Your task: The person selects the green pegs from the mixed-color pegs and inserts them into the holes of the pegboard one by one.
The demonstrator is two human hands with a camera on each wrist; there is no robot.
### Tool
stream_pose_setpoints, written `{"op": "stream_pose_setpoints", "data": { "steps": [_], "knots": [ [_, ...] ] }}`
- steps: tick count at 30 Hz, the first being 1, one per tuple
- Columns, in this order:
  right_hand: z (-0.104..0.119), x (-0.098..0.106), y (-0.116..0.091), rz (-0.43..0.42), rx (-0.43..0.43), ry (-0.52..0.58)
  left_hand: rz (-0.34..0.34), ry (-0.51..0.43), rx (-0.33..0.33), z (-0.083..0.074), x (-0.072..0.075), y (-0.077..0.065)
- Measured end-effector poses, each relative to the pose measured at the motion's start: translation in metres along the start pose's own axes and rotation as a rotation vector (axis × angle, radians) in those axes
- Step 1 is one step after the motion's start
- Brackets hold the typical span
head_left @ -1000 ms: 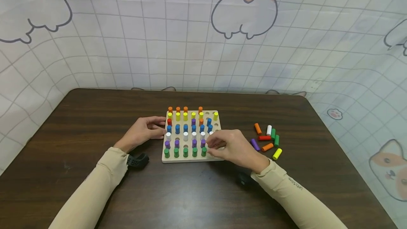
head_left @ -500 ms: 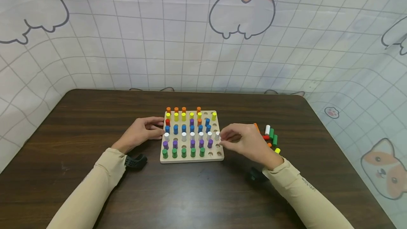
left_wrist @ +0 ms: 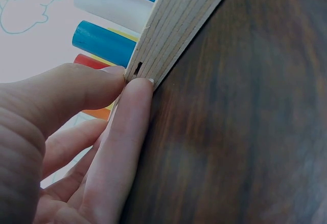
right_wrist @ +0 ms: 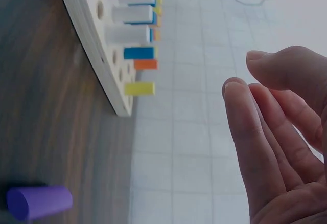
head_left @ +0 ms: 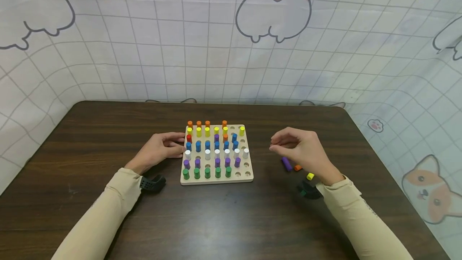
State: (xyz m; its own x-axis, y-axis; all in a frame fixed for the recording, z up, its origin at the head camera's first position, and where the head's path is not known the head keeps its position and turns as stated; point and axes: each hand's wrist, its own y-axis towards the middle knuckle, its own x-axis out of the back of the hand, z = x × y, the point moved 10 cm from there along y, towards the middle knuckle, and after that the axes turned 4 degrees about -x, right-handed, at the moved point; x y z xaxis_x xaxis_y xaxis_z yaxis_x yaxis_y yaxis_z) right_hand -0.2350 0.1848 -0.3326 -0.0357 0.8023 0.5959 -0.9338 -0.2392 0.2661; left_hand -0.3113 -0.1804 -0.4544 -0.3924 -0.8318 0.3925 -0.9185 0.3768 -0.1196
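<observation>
A wooden pegboard (head_left: 216, 182) lies on the table, set with rows of upright coloured pegs. The left hand (head_left: 164, 147) rests at its left side; in the left wrist view the thumb and index fingertips touch the board's edge (left_wrist: 168, 35). To the right, the right hand (head_left: 303, 147) is in the air above the loose pegs, thumb and fingers apart with nothing between them, as the right wrist view shows. A purple peg (head_left: 286, 164), an orange peg (head_left: 297, 167) and a yellow peg (head_left: 310, 176) lie beneath it. Other loose pegs are hidden behind the hand.
A white peg (head_left: 246, 153) stands at the right end of its row. Bare holes (head_left: 247, 174) show along the board's right side. The dark wooden table (head_left: 202, 220) ends at the back against a wall covering (head_left: 202, 59) with a grid and cartoon animals.
The right hand has let go of a white peg at the board's right side and moved right, over the loose pegs. The left hand has stayed at the board's left edge.
</observation>
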Motion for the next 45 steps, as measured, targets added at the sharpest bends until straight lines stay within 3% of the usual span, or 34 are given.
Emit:
{"op": "stream_pose_setpoints", "data": {
  "steps": [5,25,37,45],
  "knots": [
    [-0.013,0.016,0.0,-0.032,-0.075,0.014,-0.002,0.014,-0.006,-0.001,0.0,-0.001],
    [-0.059,0.065,-0.002,-0.117,-0.195,-0.103,0.002,0.013,-0.006,-0.002,0.0,-0.001],
    [-0.102,0.078,-0.003,-0.102,-0.303,-0.091,0.006,0.021,-0.014,-0.005,0.0,-0.001],
    [-0.121,0.082,-0.005,-0.094,-0.347,-0.152,0.004,0.023,-0.016,-0.004,0.001,0.0]
  ]
}}
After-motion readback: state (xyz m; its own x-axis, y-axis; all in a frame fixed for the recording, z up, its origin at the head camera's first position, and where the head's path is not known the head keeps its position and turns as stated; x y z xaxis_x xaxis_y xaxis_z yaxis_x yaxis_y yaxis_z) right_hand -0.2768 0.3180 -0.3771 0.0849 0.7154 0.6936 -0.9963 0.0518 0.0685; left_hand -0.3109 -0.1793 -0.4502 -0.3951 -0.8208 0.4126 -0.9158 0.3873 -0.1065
